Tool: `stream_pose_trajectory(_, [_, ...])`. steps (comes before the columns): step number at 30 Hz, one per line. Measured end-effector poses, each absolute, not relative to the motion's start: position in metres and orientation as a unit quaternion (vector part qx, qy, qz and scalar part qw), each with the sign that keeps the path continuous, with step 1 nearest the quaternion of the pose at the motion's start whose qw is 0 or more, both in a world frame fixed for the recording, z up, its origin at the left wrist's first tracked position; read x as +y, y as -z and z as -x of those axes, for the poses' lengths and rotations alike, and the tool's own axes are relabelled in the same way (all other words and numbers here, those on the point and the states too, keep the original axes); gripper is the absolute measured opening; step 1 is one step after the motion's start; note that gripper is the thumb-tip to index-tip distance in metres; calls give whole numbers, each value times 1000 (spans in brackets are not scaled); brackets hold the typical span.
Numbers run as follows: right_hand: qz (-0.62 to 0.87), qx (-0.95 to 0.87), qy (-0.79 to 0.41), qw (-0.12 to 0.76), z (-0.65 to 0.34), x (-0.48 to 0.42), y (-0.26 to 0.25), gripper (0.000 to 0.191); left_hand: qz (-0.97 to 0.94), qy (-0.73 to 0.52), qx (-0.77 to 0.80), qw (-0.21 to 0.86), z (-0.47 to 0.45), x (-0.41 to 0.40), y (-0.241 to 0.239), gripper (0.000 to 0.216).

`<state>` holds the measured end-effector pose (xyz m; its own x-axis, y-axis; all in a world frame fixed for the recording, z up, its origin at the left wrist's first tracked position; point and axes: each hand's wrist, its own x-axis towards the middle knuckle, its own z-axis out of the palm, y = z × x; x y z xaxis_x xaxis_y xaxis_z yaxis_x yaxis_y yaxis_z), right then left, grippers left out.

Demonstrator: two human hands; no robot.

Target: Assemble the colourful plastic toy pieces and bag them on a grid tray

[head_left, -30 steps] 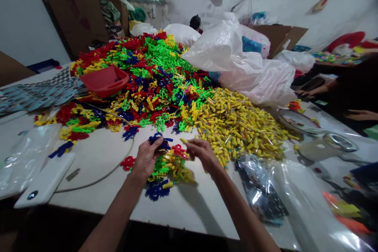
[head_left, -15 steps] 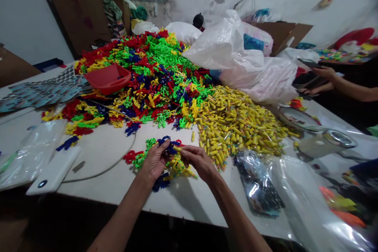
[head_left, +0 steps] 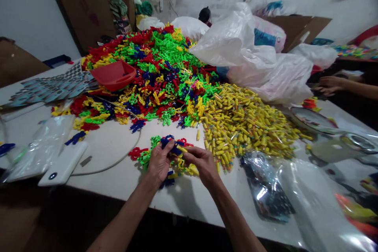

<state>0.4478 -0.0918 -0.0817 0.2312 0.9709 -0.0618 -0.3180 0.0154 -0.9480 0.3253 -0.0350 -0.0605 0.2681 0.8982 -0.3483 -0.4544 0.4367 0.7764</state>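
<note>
My left hand point(head_left: 159, 162) is closed around a dark blue plastic toy piece point(head_left: 173, 145), pinched between thumb and fingers. My right hand point(head_left: 202, 163) meets it from the right and pinches a small yellow piece point(head_left: 182, 149) against the blue one. Both hands hover over a small heap of green, red, yellow and blue pieces point(head_left: 153, 154) near the front edge of the white table point(head_left: 112, 147).
A big mound of coloured pieces point(head_left: 153, 67) with a red scoop point(head_left: 113, 75) fills the far table. Yellow tubes point(head_left: 245, 126) lie right of it. White plastic sacks point(head_left: 254, 55), clear bags point(head_left: 298, 201), a white flat device point(head_left: 63, 163) and a cable surround me. Another person's hands point(head_left: 332, 84) work at far right.
My right hand brought a yellow piece leftward to the blue piece in my left hand. Both hands drew closer together and lower. The other person's hand at right shifted.
</note>
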Motion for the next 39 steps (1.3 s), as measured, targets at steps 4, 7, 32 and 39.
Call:
stream_pose_trajectory(4, [525, -371, -442, 626, -444, -90, 76, 21, -266, -450, 416, 744, -324, -33, 62, 35])
stream_pose_trajectory(7, [470, -337, -522, 627, -448, -85, 77, 22, -241, -434, 403, 769, -324, -30, 58, 32])
stream_pose_trajectory(32, [434, -331, -552, 630, -442, -92, 74, 19, -254, -422, 403, 771, -319, -40, 50, 31])
stream_pose_trajectory(39, [493, -364, -505, 608, -436, -93, 63, 19, -320, -468, 458, 685, -318, -41, 44, 37])
